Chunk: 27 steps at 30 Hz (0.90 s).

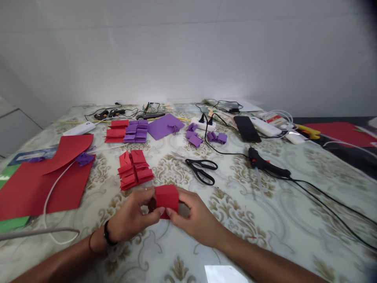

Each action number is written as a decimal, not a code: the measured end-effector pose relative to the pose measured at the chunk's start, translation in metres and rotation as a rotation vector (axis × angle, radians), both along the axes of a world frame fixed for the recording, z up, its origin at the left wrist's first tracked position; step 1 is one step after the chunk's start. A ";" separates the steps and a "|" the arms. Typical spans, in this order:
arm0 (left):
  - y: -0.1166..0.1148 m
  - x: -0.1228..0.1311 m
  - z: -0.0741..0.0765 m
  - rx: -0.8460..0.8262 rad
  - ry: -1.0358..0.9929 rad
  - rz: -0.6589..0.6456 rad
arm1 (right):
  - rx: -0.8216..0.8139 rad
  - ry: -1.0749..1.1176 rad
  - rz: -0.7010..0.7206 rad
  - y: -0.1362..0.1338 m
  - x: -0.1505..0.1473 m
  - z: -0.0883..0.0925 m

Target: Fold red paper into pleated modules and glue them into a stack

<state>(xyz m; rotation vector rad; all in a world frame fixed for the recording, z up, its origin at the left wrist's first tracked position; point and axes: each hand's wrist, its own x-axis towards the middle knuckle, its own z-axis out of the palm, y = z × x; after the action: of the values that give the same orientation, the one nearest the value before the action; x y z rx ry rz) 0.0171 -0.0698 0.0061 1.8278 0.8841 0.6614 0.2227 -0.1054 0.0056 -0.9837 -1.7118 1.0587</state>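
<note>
Between my two hands is a small folded piece of red paper (167, 195), held just above the patterned tablecloth. My left hand (132, 212) grips its left side, the thumb pressed on the lower front. On the other side my right hand (196, 216) pinches it the same way, its thumb close to the left one. The fingers behind the paper are partly hidden. Just beyond my left hand lie several folded red paper pieces (134, 169) in two rows. Black-handled scissors (202, 167) rest open beyond my right hand.
A black glue gun (268, 163) with its cord lies at right, near a black phone (246, 129). Red sheets (59, 188) and a white cable cover the left. Folded purple pieces (136, 131), a purple sheet (163, 125) and a power strip (203, 124) are farther back.
</note>
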 end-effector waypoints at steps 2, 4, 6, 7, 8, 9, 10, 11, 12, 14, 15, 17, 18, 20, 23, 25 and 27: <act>-0.002 0.001 0.000 0.019 0.027 -0.017 | -0.004 0.021 0.000 -0.001 -0.002 -0.001; -0.003 0.001 0.002 0.050 0.031 -0.048 | 0.002 0.016 -0.003 -0.002 -0.002 -0.001; -0.002 0.001 0.003 0.086 0.018 -0.073 | 0.014 -0.003 0.001 -0.003 -0.002 0.000; -0.002 0.001 0.004 0.097 0.011 -0.081 | 0.017 -0.009 0.003 -0.004 -0.001 0.000; -0.001 0.000 0.004 0.102 0.005 -0.088 | 0.019 -0.012 0.006 -0.004 -0.001 0.001; -0.001 0.000 0.004 0.098 0.001 -0.093 | 0.017 -0.013 0.007 -0.004 0.000 0.002; -0.001 -0.001 0.005 0.089 -0.001 -0.094 | 0.013 -0.013 0.006 -0.003 0.001 0.003; 0.000 -0.001 0.005 0.076 -0.001 -0.095 | 0.005 -0.013 0.004 -0.003 0.002 0.003; 0.000 -0.002 0.005 0.060 -0.002 -0.096 | -0.004 -0.011 0.001 -0.003 0.003 0.004; 0.000 -0.002 0.005 0.029 -0.007 -0.097 | -0.027 -0.008 0.008 -0.003 0.005 0.003; 0.001 -0.003 0.005 0.013 -0.012 -0.097 | -0.039 -0.004 0.012 -0.003 0.006 0.002; 0.003 -0.004 0.005 -0.024 -0.029 -0.086 | -0.065 0.012 0.015 -0.002 0.009 0.000; 0.005 -0.005 0.004 -0.041 -0.038 -0.079 | -0.081 0.027 0.010 -0.001 0.011 -0.001; 0.009 -0.006 0.003 -0.075 -0.051 -0.072 | -0.121 0.086 -0.019 0.001 0.014 -0.002; 0.012 -0.006 0.002 -0.136 -0.047 -0.096 | -0.167 0.178 -0.044 0.005 0.016 -0.003; 0.011 -0.006 0.001 -0.137 -0.023 -0.104 | -0.177 0.156 -0.038 0.006 0.017 -0.004; 0.008 -0.004 0.000 -0.099 -0.008 -0.078 | -0.180 0.084 -0.064 0.006 0.016 -0.005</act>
<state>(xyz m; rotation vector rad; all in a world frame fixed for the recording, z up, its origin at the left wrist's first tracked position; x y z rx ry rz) 0.0129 -0.0613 0.0065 1.7605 0.8215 0.5654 0.2383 -0.0992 0.0008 -1.0837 -1.5278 1.2103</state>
